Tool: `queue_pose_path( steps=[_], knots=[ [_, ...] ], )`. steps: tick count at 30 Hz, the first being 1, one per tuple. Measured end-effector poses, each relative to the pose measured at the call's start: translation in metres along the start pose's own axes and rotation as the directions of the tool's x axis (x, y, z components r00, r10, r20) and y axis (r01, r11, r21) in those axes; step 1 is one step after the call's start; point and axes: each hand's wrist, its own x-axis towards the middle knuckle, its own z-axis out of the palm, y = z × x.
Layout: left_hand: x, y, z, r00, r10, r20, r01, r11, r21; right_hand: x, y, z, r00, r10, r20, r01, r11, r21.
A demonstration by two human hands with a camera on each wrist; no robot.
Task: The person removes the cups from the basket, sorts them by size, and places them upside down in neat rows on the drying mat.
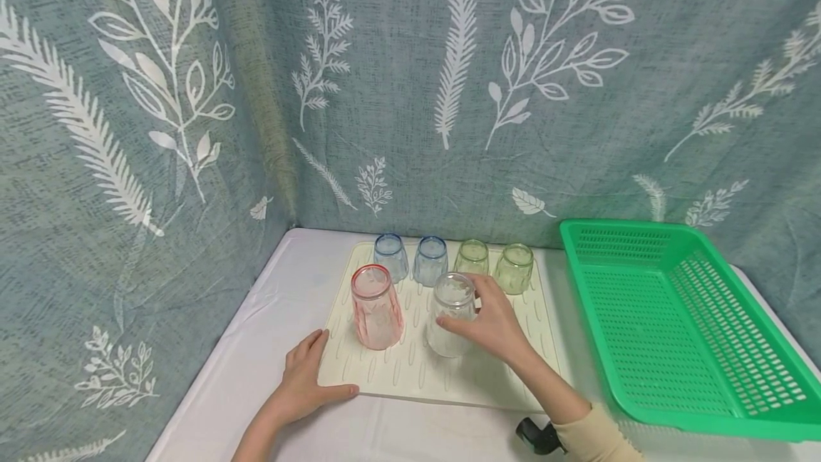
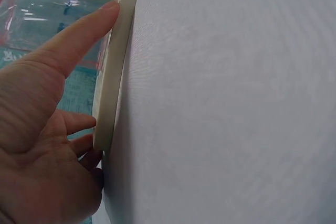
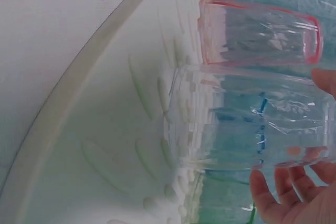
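Note:
A clear glass (image 1: 452, 319) stands upside down on a cream drying mat (image 1: 410, 376). My right hand (image 1: 490, 319) grips it near its upper end, thumb on one side and fingers on the other; in the right wrist view the fingers (image 3: 286, 184) touch its wall. A taller-looking pink glass (image 1: 377, 309) stands upside down to its left, with no hand on it. My left hand (image 1: 308, 383) rests at the mat's front-left corner, thumb (image 2: 86, 32) straight along the front edge and the other fingers against the left edge.
Two blue glasses (image 1: 430, 262) and two green glasses (image 1: 514, 269) stand in a row at the mat's back. To the right lies a green perforated basket (image 1: 593, 334). A patterned curtain (image 1: 398, 91) hangs behind the white-covered table (image 1: 256, 348).

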Motion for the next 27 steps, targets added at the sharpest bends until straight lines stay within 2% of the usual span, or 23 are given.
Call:
queue_pose_path(
  steps=[13, 16, 21, 23, 25, 26, 27],
  knots=[
    [0.005, 0.000, 0.000, 1.000, 0.012, 0.008, -0.012, 0.999, 0.035, -0.003, 0.000, -0.003, 1.000, -0.027, -0.005, 0.027, 0.998, -0.062],
    [0.006, 0.001, 0.000, 1.000, 0.026, 0.006, -0.026, 0.998, 0.048, -0.005, -0.003, -0.009, 1.000, -0.028, 0.006, 0.028, 0.997, -0.071],
    [0.001, 0.003, -0.004, 1.000, 0.001, 0.008, -0.001, 0.999, 0.049, -0.010, -0.009, -0.033, 0.997, -0.072, 0.012, 0.073, 0.995, -0.065],
    [-0.001, 0.005, -0.007, 0.999, -0.007, -0.035, 0.009, 0.999, 0.041, -0.011, -0.011, -0.049, 0.995, -0.097, -0.001, 0.097, 0.993, -0.066],
    [-0.001, 0.010, -0.011, 0.989, 0.013, -0.149, -0.011, 1.000, 0.015, -0.013, -0.012, -0.067, 0.993, -0.117, -0.026, 0.115, 0.990, -0.076],
    [-0.001, 0.013, -0.014, 0.971, 0.034, -0.235, -0.036, 0.999, -0.004, -0.013, -0.013, -0.078, 0.991, -0.128, -0.045, 0.124, 0.989, -0.083],
    [0.000, 0.017, -0.017, 0.942, 0.059, -0.331, -0.069, 0.997, -0.021, -0.013, -0.014, -0.087, 0.988, -0.142, -0.066, 0.136, 0.986, -0.093]
  ],
)
